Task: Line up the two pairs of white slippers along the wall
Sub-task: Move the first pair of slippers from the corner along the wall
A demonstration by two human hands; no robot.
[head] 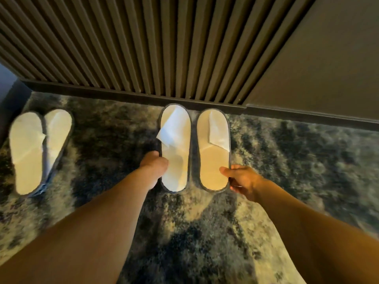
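Two white slippers with dark trim lie side by side on the carpet, toes at the baseboard. My left hand grips the left edge of the left slipper. My right hand pinches the heel-side edge of the right slipper. The second pair sits further left: one slipper lies flat and the other slipper leans on it, partly overlapping. That pair is blurred.
A ribbed wood wall with a dark baseboard runs across the top. A plain dark panel continues at right. Mottled dark-and-cream shaggy carpet covers the floor on both sides of the slippers.
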